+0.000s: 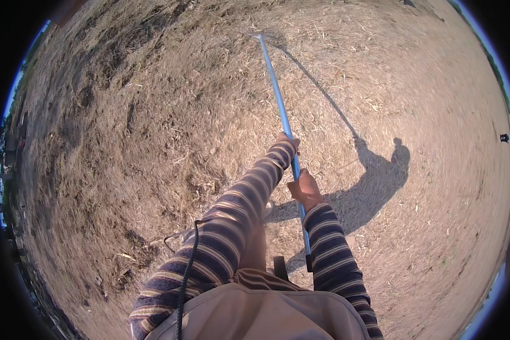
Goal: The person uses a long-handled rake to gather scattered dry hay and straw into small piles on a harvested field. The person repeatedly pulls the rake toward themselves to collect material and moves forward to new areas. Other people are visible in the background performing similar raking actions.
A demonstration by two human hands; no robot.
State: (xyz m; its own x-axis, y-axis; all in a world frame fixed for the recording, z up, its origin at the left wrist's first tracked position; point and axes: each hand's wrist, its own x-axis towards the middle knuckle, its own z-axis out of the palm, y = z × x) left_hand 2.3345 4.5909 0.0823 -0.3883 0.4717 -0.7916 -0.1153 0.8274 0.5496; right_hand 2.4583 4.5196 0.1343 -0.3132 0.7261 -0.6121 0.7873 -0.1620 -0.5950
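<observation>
A long blue pole [277, 87] runs from near my waist out over the dry ground. Its far end carries a thin, fan-like head [261, 35], blurred, resting on or just above the straw; it looks like a rake. My left hand [289, 142] is closed around the pole's middle. Nearer to my body, my right hand [306, 189] grips the same pole with the thumb side up. A black cap [309, 263] covers the pole's near end, beside my right sleeve.
Dry straw and cut grass [204, 114] cover the ground, darker and thicker at the left. Paler bare soil [458, 127] lies at the right, where a small black object [504, 138] stands far off. A dark cord [188, 272] hangs over my left sleeve.
</observation>
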